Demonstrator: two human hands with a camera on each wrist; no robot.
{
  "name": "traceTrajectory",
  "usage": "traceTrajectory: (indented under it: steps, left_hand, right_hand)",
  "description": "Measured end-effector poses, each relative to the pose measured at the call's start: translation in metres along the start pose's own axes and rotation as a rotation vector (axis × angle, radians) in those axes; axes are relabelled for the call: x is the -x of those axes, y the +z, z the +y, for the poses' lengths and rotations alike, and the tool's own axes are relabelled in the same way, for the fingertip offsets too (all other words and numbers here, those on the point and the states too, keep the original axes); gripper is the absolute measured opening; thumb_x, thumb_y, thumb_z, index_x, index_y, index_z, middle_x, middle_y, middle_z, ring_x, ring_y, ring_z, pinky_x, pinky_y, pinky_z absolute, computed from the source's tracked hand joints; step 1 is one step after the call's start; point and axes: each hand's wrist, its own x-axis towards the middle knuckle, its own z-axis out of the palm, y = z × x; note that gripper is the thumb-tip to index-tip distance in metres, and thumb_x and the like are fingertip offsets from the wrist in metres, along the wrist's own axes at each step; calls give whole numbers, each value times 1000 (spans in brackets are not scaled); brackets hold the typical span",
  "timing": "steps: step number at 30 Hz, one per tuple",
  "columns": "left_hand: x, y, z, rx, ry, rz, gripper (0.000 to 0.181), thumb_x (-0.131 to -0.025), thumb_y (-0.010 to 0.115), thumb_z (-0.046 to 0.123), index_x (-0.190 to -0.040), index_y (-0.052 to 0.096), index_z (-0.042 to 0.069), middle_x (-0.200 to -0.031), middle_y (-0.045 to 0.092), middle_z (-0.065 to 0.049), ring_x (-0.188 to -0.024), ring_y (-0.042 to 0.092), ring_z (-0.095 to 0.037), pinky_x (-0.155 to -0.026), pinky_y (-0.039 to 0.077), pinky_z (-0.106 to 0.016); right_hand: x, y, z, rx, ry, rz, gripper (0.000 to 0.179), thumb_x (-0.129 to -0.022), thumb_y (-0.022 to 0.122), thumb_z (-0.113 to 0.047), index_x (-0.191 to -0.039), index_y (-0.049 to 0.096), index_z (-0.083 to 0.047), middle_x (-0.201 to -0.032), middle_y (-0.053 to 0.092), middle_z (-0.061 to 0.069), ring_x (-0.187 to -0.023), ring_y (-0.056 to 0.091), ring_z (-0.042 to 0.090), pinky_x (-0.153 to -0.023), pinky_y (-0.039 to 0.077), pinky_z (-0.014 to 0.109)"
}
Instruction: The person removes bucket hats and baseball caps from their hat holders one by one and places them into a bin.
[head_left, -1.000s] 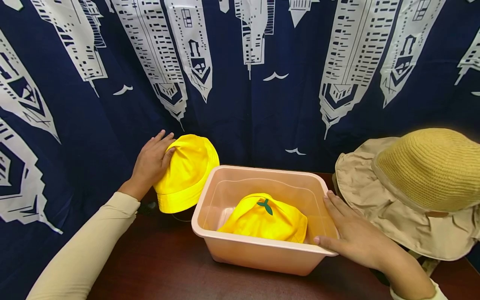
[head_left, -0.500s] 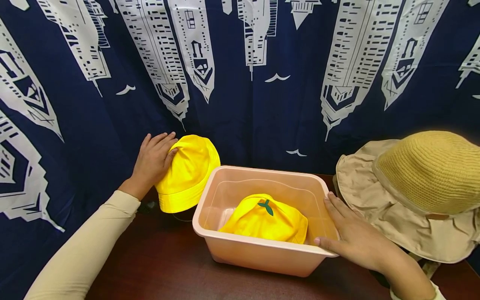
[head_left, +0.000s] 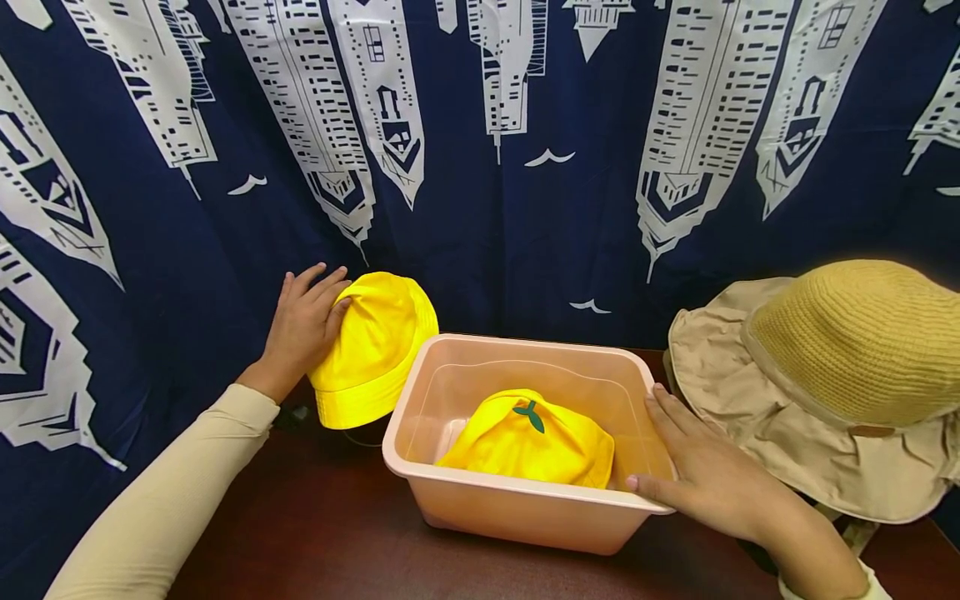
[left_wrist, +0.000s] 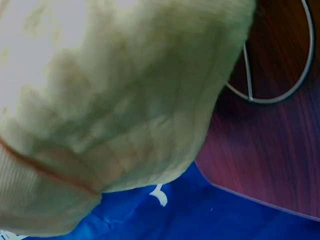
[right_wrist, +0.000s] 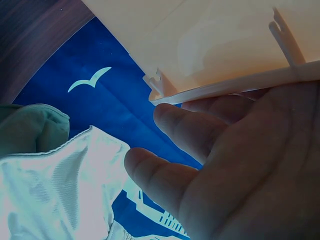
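In the head view a yellow bucket hat (head_left: 375, 342) stands at the left of a pink plastic tub (head_left: 517, 508). My left hand (head_left: 300, 325) rests on the side of its crown, fingers extended and thumb against the cloth. Stitched fabric of this hat (left_wrist: 125, 125) fills much of the left wrist view and hides the fingers. Inside the tub lies a second yellow hat (head_left: 525, 442) with a green sprout on top. My right hand (head_left: 712, 467) rests on the tub's right rim, thumb over the front corner; the right wrist view shows its fingers (right_wrist: 187, 127) extended along the rim's outside.
A wide-brimmed beige sun hat (head_left: 862, 350) stands at the right, close behind my right hand. The dark wooden table (head_left: 337, 533) meets a navy curtain (head_left: 495, 217) printed with white buildings. A thin cord (left_wrist: 280, 99) loops out from under the left hat.
The left fingers have spread slightly apart on the hat. The hats, the tub and the right hand stay in place; the head view shifts a little.
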Motion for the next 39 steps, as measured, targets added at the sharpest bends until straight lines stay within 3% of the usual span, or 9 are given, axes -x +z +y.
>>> traceTrajectory:
  steps: [9, 19, 32, 39]
  left_hand:
    - [3, 12, 4, 150, -30, 68, 32, -102, 57, 17, -128, 65, 2, -140, 57, -13, -143, 36, -31, -118, 17, -55]
    - [7, 21, 12, 270, -171, 108, 35, -104, 52, 22, -130, 62, 1, -145, 53, -13, -147, 28, -26, -119, 18, -50]
    - [13, 27, 15, 322, -190, 152, 40, -105, 48, 29, -133, 61, 3, -144, 53, -13, -146, 29, -26, -120, 16, -48]
    - [8, 17, 10, 220, -113, 92, 40, -106, 48, 31, -132, 62, 4, -142, 55, -14, -146, 29, -28, -120, 11, -53]
  right_hand:
    - [-1, 2, 2, -2, 0, -4, 101, -88, 63, -61, -156, 22, 1, -165, 12, 16, -144, 23, 44, -106, 27, 68]
    - [-3, 3, 2, 7, -5, -1, 100, -88, 63, -60, -156, 22, 1, -164, 12, 16, -144, 24, 44, -106, 27, 68]
    - [-2, 3, 2, 10, -11, 14, 101, -88, 64, -60, -156, 22, 1, -164, 14, 18, -142, 26, 46, -104, 30, 69]
    - [-2, 3, 2, 16, -14, 12, 101, -87, 64, -60, -156, 23, 1, -164, 14, 18, -141, 27, 47, -103, 31, 70]
